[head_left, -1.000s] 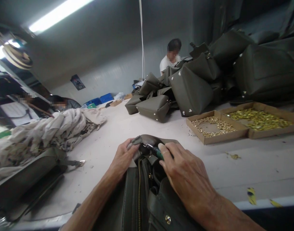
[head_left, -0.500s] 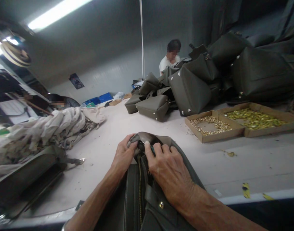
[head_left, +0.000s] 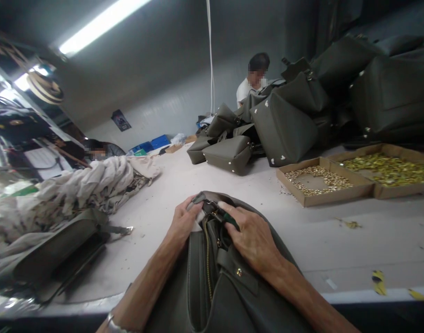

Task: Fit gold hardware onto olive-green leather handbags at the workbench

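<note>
An olive-green handbag (head_left: pixel 232 296) stands in front of me at the table's near edge, its brass zipper (head_left: pixel 208 263) running along the top opening. My left hand (head_left: pixel 182 224) pinches the bag's far top edge between thumb and fingers. Beside it, my right hand (head_left: pixel 253 238) is closed around a dark green object (head_left: pixel 230 220), mostly hidden by the fingers. Its index finger points at a small metal clasp (head_left: pixel 212 203) on the bag's far end. A strap tab with a gold stud (head_left: pixel 239 272) lies below my right hand.
Two cardboard trays of small gold (head_left: pixel 304 201) and yellowish (head_left: pixel 388 189) fittings stand at right. Behind them more olive bags (head_left: pixel 284 129) are piled, with a person (head_left: pixel 253 81) beyond. An olive bag (head_left: pixel 59 254) and crumpled pale cloth (head_left: pixel 90 185) lie at left.
My right hand has drawn back slightly to the right, uncovering the metal clasp and more of the dark green object. My left hand keeps its pinch. The view has shifted left.
</note>
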Demonstrator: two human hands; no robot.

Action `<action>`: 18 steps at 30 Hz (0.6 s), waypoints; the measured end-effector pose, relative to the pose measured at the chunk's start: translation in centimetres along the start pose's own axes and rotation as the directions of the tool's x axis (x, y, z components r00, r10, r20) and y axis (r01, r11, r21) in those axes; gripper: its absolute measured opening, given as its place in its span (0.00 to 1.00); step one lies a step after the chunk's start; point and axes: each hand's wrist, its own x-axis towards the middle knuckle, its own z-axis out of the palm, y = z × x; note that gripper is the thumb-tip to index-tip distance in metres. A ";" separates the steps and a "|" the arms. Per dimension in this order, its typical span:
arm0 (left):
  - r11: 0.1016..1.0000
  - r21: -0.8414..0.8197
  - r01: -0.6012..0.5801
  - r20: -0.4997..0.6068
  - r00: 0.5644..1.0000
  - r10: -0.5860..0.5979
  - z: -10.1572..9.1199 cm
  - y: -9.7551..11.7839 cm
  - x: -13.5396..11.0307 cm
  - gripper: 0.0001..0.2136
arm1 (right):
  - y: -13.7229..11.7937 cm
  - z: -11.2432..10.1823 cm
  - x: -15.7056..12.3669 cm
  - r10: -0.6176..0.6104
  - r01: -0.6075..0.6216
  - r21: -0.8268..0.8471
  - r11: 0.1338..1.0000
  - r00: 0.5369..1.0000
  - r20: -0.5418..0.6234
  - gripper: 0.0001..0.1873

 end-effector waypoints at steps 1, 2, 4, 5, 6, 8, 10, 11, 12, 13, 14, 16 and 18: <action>1.000 -0.010 0.009 0.008 1.000 -0.009 -0.1 -0.1 0.0 0.24 | 0.3 -0.1 0.1 -0.008 0.007 0.137 0.991 1.000 0.003 0.24; 1.000 -0.017 0.018 0.019 1.000 -0.018 -0.3 -0.2 0.0 0.24 | 0.5 -0.1 0.2 -0.020 0.018 0.263 0.965 1.000 0.007 0.24; 0.999 -0.024 0.028 0.039 0.999 -0.027 -0.5 -0.4 0.2 0.25 | 0.9 -0.1 0.5 -0.038 0.028 0.445 0.895 0.999 0.014 0.23; 0.999 -0.021 0.027 0.044 0.999 -0.026 -0.6 -0.4 0.3 0.26 | 1.0 -0.1 0.6 -0.032 0.014 0.504 0.863 0.999 0.026 0.23; 1.000 -0.013 0.022 0.044 0.999 -0.022 -0.7 -0.4 0.5 0.26 | 1.0 0.0 0.7 -0.005 -0.022 0.553 0.833 0.999 0.046 0.23; 1.000 0.011 0.008 0.031 0.999 -0.008 -0.7 -0.3 0.9 0.26 | 1.0 0.2 1.0 0.068 -0.136 0.650 0.747 0.989 0.128 0.24; 0.999 0.036 -0.003 0.017 1.000 0.002 -0.8 -0.1 1.1 0.25 | 0.8 0.2 1.3 0.108 -0.248 0.713 0.656 0.965 0.237 0.25; 0.999 0.051 -0.005 0.016 1.000 0.004 -0.8 0.0 1.2 0.23 | 0.6 0.0 1.4 0.106 -0.274 0.713 0.646 0.957 0.272 0.25; 0.998 0.068 -0.006 0.018 1.000 0.004 -0.8 0.1 1.2 0.22 | 0.5 -0.3 1.4 0.087 -0.270 0.688 0.674 0.953 0.289 0.24; 0.996 0.087 -0.006 0.020 1.000 0.005 -0.9 0.2 1.2 0.20 | 0.3 -0.7 1.4 0.059 -0.240 0.634 0.735 0.954 0.292 0.24; 0.994 0.108 -0.010 0.023 1.000 0.008 -0.9 0.4 1.1 0.19 | 0.1 -1.1 1.3 0.029 -0.187 0.553 0.812 0.959 0.281 0.24; 0.988 0.150 -0.030 0.027 0.999 0.026 -1.0 0.7 0.9 0.16 | -0.2 -1.8 0.8 -0.027 -0.050 0.346 0.937 0.976 0.215 0.22; 0.980 0.187 -0.065 0.029 0.998 0.061 -1.1 1.1 0.6 0.14 | -0.6 -2.3 0.2 -0.093 0.070 0.170 0.983 0.987 0.130 0.21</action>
